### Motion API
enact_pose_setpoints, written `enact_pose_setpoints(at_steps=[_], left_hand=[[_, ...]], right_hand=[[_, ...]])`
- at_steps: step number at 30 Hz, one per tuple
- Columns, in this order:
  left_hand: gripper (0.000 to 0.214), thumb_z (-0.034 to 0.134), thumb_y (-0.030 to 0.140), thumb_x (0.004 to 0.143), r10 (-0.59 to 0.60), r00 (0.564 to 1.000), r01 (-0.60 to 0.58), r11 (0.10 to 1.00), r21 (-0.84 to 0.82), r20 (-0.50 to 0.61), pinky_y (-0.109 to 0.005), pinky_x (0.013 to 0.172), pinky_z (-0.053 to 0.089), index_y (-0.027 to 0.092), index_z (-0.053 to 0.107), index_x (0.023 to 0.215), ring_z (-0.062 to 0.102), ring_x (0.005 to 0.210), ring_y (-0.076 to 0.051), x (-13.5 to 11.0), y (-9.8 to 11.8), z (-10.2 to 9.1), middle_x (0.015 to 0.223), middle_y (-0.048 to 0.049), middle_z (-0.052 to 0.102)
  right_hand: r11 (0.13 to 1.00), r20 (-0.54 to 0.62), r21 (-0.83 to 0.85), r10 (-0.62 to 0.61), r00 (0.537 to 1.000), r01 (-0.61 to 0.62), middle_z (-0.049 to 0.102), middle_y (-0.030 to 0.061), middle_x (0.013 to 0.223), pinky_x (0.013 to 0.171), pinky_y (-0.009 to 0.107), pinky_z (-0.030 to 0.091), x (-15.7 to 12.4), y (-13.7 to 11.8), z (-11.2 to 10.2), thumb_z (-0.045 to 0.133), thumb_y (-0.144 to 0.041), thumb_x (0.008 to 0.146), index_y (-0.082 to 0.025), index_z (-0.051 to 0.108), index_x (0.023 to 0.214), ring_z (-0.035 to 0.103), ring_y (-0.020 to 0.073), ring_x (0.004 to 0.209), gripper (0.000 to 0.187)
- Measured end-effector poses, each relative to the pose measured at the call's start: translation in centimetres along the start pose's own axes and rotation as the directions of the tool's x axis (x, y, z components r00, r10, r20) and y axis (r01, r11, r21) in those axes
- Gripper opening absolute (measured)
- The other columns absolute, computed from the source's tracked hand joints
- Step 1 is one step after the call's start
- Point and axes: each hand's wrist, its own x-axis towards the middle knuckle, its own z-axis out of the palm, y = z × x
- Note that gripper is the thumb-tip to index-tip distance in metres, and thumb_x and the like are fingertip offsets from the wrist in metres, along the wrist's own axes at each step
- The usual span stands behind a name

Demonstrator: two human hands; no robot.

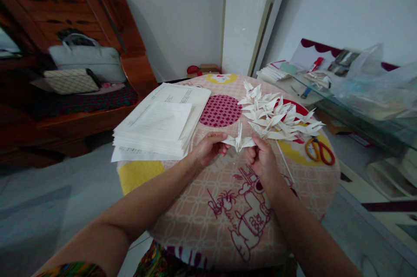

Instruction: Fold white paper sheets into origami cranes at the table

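– What's in the hands?
– A folded paper crane (240, 141), at the centre of the frame. The left hand (210, 149) pinches one wing tip between thumb and fingers; the right hand (262, 157) pinches the other.
– What is it like?
– Thin white paper, crisply creased, with flat wings and a narrow upright peak in the middle. Faint marks show on it, too small to read.
– And around it?
– Just beyond the right hand, a heap of folded cranes (273, 116), all spiky points and overlapping wings. A thin white stick (286, 162) lies near that hand, and scissors (321, 152) with orange and red loop handles rest at the right of the table.
– On the other side?
– A thick stack of paper (159, 125), left of centre, its edges uneven, a smaller sheet on top. Everything lies on a patterned pink cloth (192, 207) with round yellow and dark-pink patches.
– Any writing?
– The print on the stack is too small to read. The cloth's cartoon figure bears capitals, something like "JO" above "COO", the ending unclear.
– Which way does the held crane point?
– Its long axis, wing to wing, runs left to right, nearly level; the peak points to the top of the frame.
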Motion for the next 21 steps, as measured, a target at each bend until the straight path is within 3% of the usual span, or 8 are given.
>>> enact_pose_setpoints(at_steps=[7, 12, 18, 21], left_hand=[[0.034, 0.083, 0.039, 0.066, 0.018, 0.999, -0.024, 0.985, 0.171, 0.036, -0.018, 0.037, 0.039, 0.011, 0.063, 0.064, 0.052, 0.04, -0.008, -0.2, -0.1, 0.1, 0.054, -0.002, 0.062], [0.039, 0.082, 0.043, 0.067, 0.093, 0.996, -0.091, 0.981, 0.17, -0.004, -0.018, 0.038, 0.038, 0.013, 0.059, 0.061, 0.051, 0.04, -0.007, -0.2, -0.2, 0.4, 0.054, 0.0002, 0.06], [0.041, 0.082, 0.047, 0.068, 0.08, 0.997, -0.078, 0.986, 0.15, -0.006, -0.018, 0.039, 0.035, 0.013, 0.059, 0.064, 0.049, 0.04, -0.006, -0.2, -0.3, 0.4, 0.055, 0.0009, 0.059], [0.042, 0.083, 0.048, 0.068, 0.074, 0.997, -0.074, 0.985, 0.156, 0.004, -0.018, 0.039, 0.035, 0.013, 0.059, 0.063, 0.049, 0.041, -0.005, -0.3, -0.3, 0.4, 0.055, 0.0013, 0.058]], right_hand=[[1.0, 0.005, -0.004, 0.012, 1.0, -0.012, 0.045, -0.0074, 0.039, 0.026, 0.021, 0.028, 0.0, 0.3, 0.0, 0.073, -0.051, 0.076, -0.022, 0.048, 0.057, 0.038, 0.008, 0.027, 0.043], [1.0, 0.001, 0.028, 0.011, 1.0, -0.011, 0.05, -0.0055, 0.043, 0.029, 0.022, 0.036, 0.1, 0.7, 0.3, 0.075, -0.058, 0.072, -0.02, 0.053, 0.058, 0.044, 0.009, 0.032, 0.045], [0.974, -0.047, -0.221, -0.051, 0.998, 0.04, 0.051, -0.0035, 0.039, 0.026, 0.02, 0.03, -0.3, 1.2, 0.9, 0.075, -0.057, 0.072, -0.018, 0.056, 0.055, 0.041, 0.0082, 0.027, 0.046], [0.965, -0.079, -0.263, -0.032, 0.996, 0.01, 0.05, -0.0029, 0.037, 0.025, 0.019, 0.027, -0.6, 1.4, 1.1, 0.073, -0.059, 0.072, -0.018, 0.056, 0.053, 0.042, 0.0083, 0.026, 0.048]])
